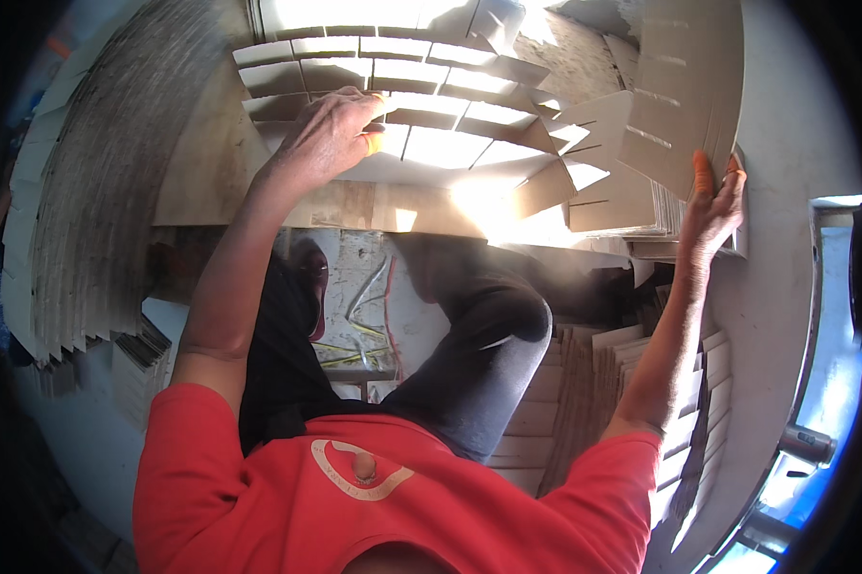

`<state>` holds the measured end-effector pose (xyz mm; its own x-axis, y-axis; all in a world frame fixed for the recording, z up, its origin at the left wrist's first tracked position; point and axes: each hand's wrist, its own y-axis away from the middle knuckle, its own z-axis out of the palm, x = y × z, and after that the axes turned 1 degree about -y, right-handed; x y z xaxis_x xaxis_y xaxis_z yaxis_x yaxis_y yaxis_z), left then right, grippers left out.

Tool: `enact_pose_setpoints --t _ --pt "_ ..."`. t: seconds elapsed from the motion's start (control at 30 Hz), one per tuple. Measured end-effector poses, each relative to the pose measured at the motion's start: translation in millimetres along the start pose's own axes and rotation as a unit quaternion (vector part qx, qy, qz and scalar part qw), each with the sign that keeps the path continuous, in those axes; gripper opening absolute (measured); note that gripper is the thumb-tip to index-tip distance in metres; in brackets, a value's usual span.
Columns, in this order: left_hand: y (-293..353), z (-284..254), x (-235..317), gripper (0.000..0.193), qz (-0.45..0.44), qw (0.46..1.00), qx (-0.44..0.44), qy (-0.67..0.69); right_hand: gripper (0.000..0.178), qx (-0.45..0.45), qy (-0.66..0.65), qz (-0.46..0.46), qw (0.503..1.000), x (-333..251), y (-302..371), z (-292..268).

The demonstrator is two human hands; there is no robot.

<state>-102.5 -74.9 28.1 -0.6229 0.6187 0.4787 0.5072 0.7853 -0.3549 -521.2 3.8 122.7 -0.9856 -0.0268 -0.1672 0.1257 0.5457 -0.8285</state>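
Cardboard partition grid (pixel 436 143), one, interlocked strips forming open cells, lying on the wooden bench (pixel 354 204) with its nearest strip set back from the near edge; strong light falls across the cells. Left hand (pixel 331 136), bare, fingertips orange, over the left part of the grid: thumb and forefinger parted at the nearer strips; whether they pinch cardboard cannot be told. Right hand (pixel 713 212), bare, thumb and fingertips likewise orange, at the right end of the bench: grasping a sheaf of slotted cardboard strips (pixel 685 86) by its lower end, thumb on the face, fingers round the outer side, the sheaf tilted. Pile of flat slotted cardboard (pixel 611 212), at the near right corner of the bench, beside the grid and below the sheaf. Tall stack of cardboard (pixel 115 172), many thin layers, along the left edge of the bench; its support cannot be made out. Further cardboard bundles (pixel 527 411), below the near edge, to the right of the person's dark-trousered legs (pixel 469 364). Yellow straps (pixel 364 359), loose on the floor (pixel 345 253) between the legs.
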Motion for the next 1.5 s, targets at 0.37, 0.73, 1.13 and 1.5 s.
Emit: enact_pose_setpoints --t 0.37,0.73,1.13,1.5 --pt "-2 38 8 0.012 0.038 0.999 -0.026 -0.014 0.054 -0.273 -0.337 0.125 0.893 -107 -19 12" --pt "-3 46 4 0.009 0.062 0.998 0.010 -0.019 0.057 -0.313 -0.314 0.136 0.886 -116 -23 21" --pt "-7 44 5 0.013 -0.002 0.999 -0.040 -0.014 0.057 -0.328 -0.312 0.127 0.882 -120 -12 30" --pt "-8 46 4 0.014 0.001 1.000 -0.025 -0.001 0.059 -0.322 -0.334 0.121 0.878 -126 -7 40"
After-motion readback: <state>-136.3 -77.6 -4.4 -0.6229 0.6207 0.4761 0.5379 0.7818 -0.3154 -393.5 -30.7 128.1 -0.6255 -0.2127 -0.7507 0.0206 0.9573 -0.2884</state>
